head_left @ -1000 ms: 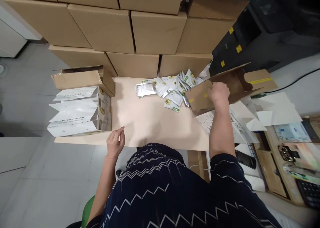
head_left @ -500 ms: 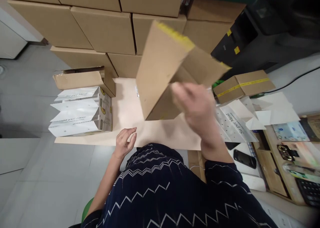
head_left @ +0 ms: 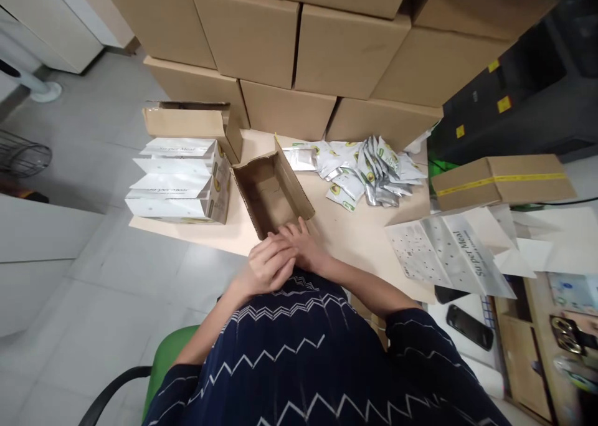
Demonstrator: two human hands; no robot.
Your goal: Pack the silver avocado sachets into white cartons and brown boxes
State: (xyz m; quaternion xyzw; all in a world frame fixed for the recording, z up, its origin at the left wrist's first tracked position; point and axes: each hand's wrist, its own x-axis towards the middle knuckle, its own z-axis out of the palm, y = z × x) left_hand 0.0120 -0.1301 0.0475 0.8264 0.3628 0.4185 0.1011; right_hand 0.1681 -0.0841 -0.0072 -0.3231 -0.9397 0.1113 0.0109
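Note:
A small open cardboard box (head_left: 272, 191) rests at an angle on the table, its open top facing up and nothing visible inside. At its near end, my right hand (head_left: 306, 248) has its fingers over the box's near wall. My left hand (head_left: 273, 263) is closed, fingers curled, overlapping the right fingertips beside the near edge; what lies under its fingers is hidden. To the left stand white printed cartons (head_left: 172, 180) with raised flaps. Silver and white avocado-print sachets (head_left: 374, 167) lie in a loose pile to the right of the box.
Stacked cardboard boxes (head_left: 289, 105) line the table's (head_left: 355, 245) far side. Another open box (head_left: 187, 122) stands behind the cartons. At right are folded white cartons (head_left: 451, 246), a yellow-taped box (head_left: 502, 182) and a phone (head_left: 469, 326). A green chair (head_left: 172, 354) is behind me.
The cardboard box, raised in my right hand before, now sits on the table. My left hand has come over to meet the right at its near end. The view has shifted, revealing the sachets.

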